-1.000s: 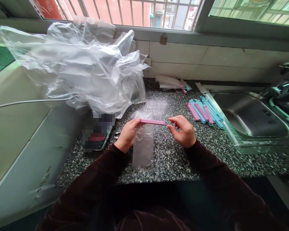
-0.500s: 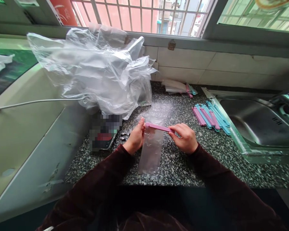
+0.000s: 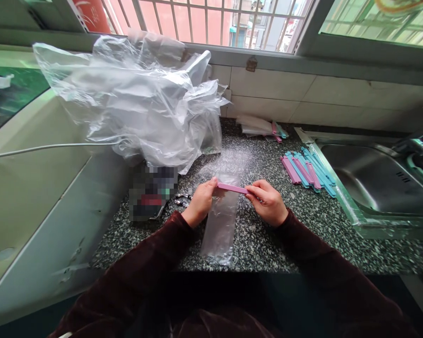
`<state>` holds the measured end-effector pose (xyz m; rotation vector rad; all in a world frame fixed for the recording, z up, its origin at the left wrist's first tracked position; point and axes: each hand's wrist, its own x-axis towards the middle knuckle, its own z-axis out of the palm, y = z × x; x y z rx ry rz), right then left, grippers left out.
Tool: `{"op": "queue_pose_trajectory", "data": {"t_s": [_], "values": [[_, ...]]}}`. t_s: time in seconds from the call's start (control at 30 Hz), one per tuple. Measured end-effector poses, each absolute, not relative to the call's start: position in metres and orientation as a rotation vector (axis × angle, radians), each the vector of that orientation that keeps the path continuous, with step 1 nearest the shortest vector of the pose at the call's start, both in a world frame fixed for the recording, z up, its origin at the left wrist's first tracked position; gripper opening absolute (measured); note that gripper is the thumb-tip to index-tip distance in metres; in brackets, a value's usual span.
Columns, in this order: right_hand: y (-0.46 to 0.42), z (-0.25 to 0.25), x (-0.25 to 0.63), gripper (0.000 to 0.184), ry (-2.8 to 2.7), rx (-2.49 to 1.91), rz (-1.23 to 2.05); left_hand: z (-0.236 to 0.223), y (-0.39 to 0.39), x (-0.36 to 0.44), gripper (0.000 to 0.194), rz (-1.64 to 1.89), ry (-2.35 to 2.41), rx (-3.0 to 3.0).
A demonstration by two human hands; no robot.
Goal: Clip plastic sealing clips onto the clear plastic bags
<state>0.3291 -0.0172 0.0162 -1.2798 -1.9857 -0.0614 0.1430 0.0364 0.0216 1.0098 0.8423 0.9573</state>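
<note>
Spanning the gap between the two hands, a slender pink clip [image 3: 232,188] lies with its long axis crosswise, one end pointing to the left hand [image 3: 201,203], the other to the right hand [image 3: 270,203] and slightly nearer the wearer. The left hand grips the left end, thumb uppermost; the right hand pinches the opposite end between thumb and fingers. Beneath the clip, between the hands, a clear flat bag [image 3: 218,232] extends lengthwise toward the wearer, its long axis roughly perpendicular to that of the clip, with a short portion showing beyond it. Whether the clip is fastened cannot be discerned. Beyond and right of the right hand, pink and blue clips [image 3: 305,171] form a pile on the speckled desk [image 3: 264,249], mostly slanting alike. Just left of the left hand lies a beaded string [image 3: 182,199]; beyond that hand, a large crumpled plastic sheet [image 3: 144,101].
</note>
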Motion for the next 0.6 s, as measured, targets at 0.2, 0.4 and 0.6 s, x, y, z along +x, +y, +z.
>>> {"op": "queue_pose_trajectory", "data": {"t_s": [0.2, 0.4, 0.6], "values": [[-0.018, 0.017, 0.328, 0.013, -1.984, -1.247, -0.086, 0.014, 0.037, 0.144, 0.037, 0.991, 0.854, 1.009], [-0.019, 0.018, 0.328, 0.013, -1.991, -1.255, -0.081, 0.013, 0.038, 0.143, 0.037, 0.998, 0.859, 1.008], [-0.019, 0.019, 0.329, 0.013, -1.99, -1.258, -0.077, 0.009, 0.038, 0.143, 0.034, 1.012, 0.84, 0.961]]}}
